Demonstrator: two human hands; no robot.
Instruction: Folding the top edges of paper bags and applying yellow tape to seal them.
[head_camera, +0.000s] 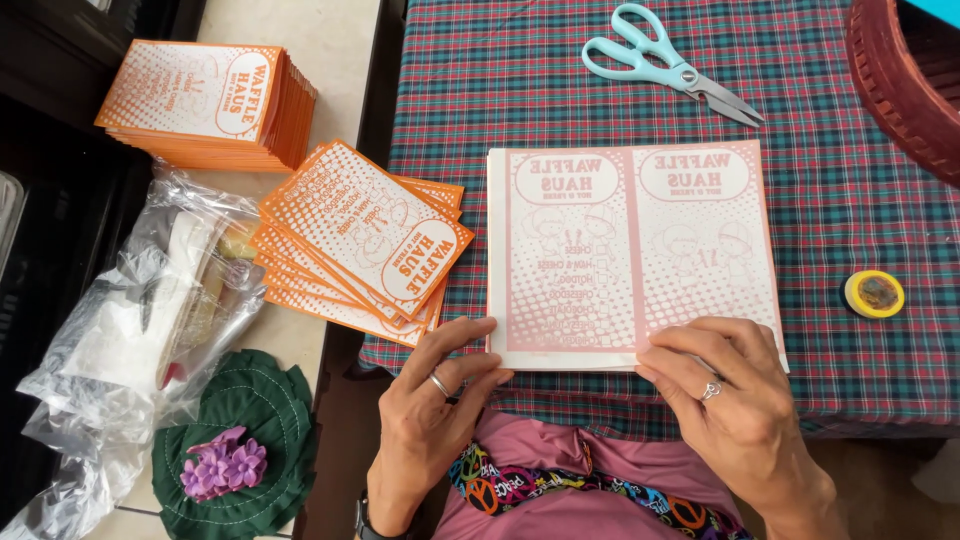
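Note:
A stack of pale pink printed sheets (630, 230), each with two panels side by side, lies on the plaid tablecloth (830, 200). My left hand (435, 405), with a ring, pinches the stack's near left corner. My right hand (725, 395), also ringed, presses its fingertips on the near edge toward the right. Both hands touch the sheets at the table's front edge.
Light blue scissors (665, 65) lie at the back of the table. A small yellow tape roll (874, 293) sits at right, a dark red basket (905, 80) at the far right corner. Fanned orange cards (360, 240), a neat orange stack (205, 100), plastic bags (130, 330) and a green cloth flower (235, 450) lie left.

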